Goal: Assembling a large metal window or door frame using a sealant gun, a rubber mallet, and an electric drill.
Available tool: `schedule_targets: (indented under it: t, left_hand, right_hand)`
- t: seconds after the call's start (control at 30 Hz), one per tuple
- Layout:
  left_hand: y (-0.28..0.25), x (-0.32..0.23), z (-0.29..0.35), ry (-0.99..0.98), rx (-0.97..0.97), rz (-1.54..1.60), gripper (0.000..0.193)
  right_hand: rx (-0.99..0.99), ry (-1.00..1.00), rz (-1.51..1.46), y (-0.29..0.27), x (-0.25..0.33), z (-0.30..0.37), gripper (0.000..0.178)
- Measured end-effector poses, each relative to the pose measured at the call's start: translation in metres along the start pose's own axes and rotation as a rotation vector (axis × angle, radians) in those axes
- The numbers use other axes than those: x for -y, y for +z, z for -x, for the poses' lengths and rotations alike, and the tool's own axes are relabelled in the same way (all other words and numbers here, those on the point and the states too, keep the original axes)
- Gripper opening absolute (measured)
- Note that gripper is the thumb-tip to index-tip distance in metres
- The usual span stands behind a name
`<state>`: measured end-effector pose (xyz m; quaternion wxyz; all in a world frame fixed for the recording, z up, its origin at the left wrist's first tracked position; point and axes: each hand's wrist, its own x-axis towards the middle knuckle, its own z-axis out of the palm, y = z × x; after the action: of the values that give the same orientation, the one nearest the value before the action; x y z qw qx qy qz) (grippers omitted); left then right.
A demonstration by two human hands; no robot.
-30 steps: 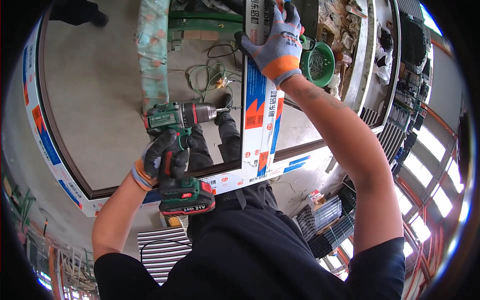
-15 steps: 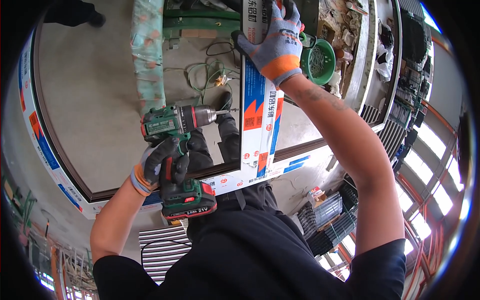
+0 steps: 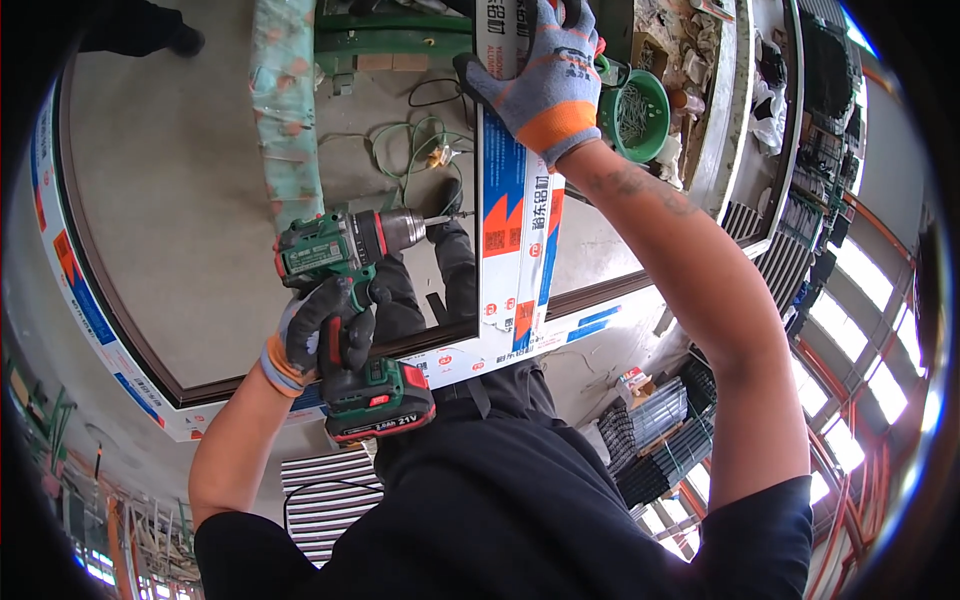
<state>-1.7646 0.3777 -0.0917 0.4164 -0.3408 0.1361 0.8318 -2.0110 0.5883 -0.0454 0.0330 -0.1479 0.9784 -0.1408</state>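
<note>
My left hand (image 3: 325, 335), in a grey and black glove with an orange cuff, is wrapped round the grip of a green and black cordless drill (image 3: 325, 248). The drill lies sideways above the frame. Its bit (image 3: 447, 217) points right, the tip just short of the left edge of a film-wrapped frame bar (image 3: 512, 235). My right hand (image 3: 552, 85), gloved alike, grips this bar farther up, thumb along the left edge; the fingertips are partly cut off by the picture's top. The bar joins a large brown-edged window frame (image 3: 440, 345) across my front.
A green basket of screws (image 3: 640, 115) sits right of my right hand on a cluttered bench. A padded support beam (image 3: 285, 110) runs beneath the frame. A green cable (image 3: 405, 150) lies on the floor. Stacked profiles (image 3: 655, 425) stand at right. A person's dark leg (image 3: 140, 28) shows far left.
The drill has shifted slightly left and its bit tilts up a little, the tip drawn back from the bar's edge. My right hand keeps its place on the bar.
</note>
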Motion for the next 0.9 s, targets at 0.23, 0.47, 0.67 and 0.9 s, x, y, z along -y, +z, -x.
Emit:
schedule_targets:
  t: [0.23,0.47,0.67,0.9]
  left_hand:
    - [0.0007,-0.0029,-0.0002,0.004,0.0,-0.019,0.043]
    - [-0.0051,-0.0033,-0.0022,0.01,0.058,-0.026,0.046]
    - [-0.004,-0.0045,-0.0008,-0.049,0.007,0.027,0.05]
    - [-0.006,-0.0058,-0.0018,-0.085,0.016,-0.031,0.047]
  right_hand:
    - [-0.022,-0.014,0.01,0.0039,-0.0045,0.0009,0.101]
    - [-0.014,0.0,-0.017,0.0015,-0.004,-0.0007,0.101]
    - [0.001,0.008,-0.037,0.0022,-0.0048,-0.0013,0.101]
    - [0.006,0.015,-0.04,0.0022,-0.0061,-0.0004,0.101]
